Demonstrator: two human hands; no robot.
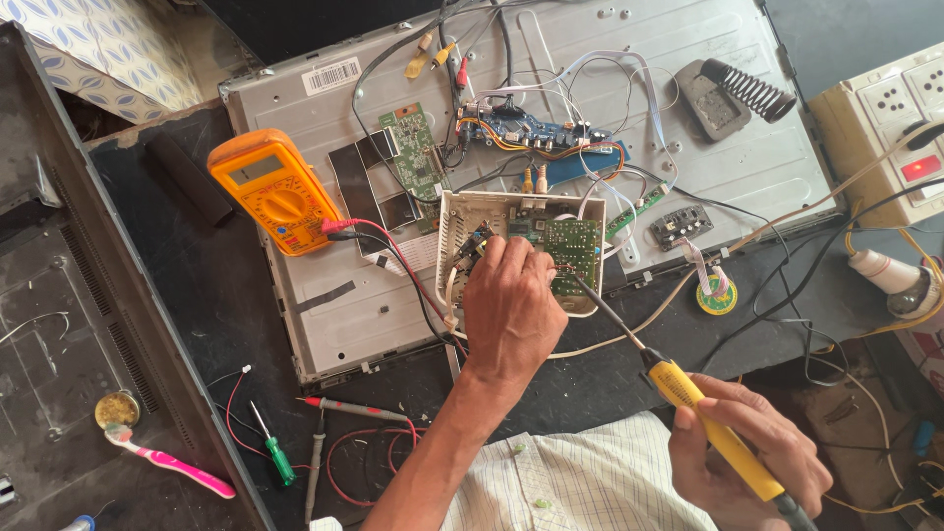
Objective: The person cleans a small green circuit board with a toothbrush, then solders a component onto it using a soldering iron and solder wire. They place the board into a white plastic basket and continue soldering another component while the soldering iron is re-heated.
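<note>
A yellow-handled soldering iron point(723, 438) is held closed in the right hand point(752, 452), low at the right of the view. Its long axis runs up and to the left, and the thin tip is seen at the right part of the small green circuit board point(570, 258); actual contact cannot be confirmed. The board sits in a white open casing point(454, 228), itself resting on the grey metal back panel point(767, 147) on the dark surface point(177, 285). The left hand point(511, 310) is laid on the board and casing from below, fingers curled at the board's left part; whether anything is pinched cannot be told. The left hand is thus the nearer one; the right grip lies well apart, down and to the right along the iron's axis. An orange multimeter point(275, 192) lies to the left.
</note>
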